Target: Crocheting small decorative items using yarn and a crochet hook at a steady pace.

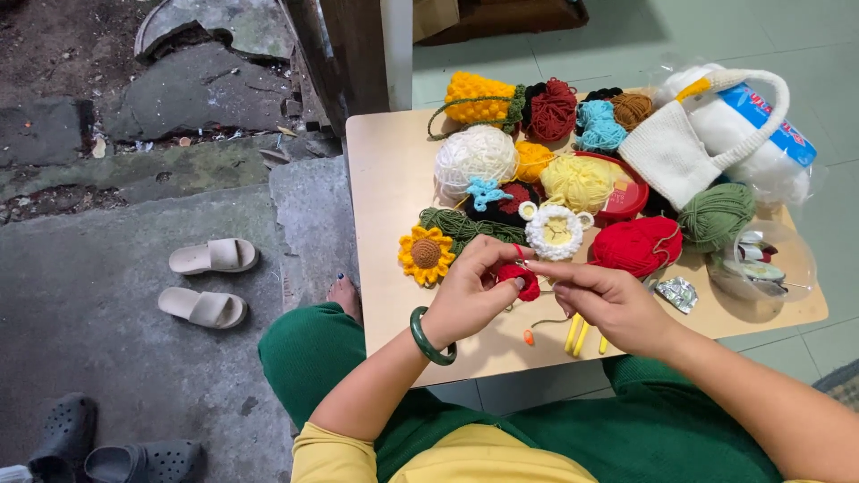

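My left hand (467, 291), with a green bangle on its wrist, pinches a small red crocheted piece (521, 280) over the front of a low wooden table (385, 179). My right hand (608, 304) meets it from the right, its fingers closed on a thin crochet hook at the red piece. A strand of red yarn runs to the red yarn ball (637, 244) just behind. A crocheted sunflower (426, 254) lies left of my left hand, and a white crocheted round piece (555, 230) sits right behind my fingers.
Several yarn balls crowd the table: white (475, 156), yellow (580, 182), green (716, 215), dark red (552, 109). A white knitted bag (680, 152), a clear plastic bowl (761, 264) and yellow tools (577, 338) lie around. Sandals (208, 282) rest on the concrete floor at left.
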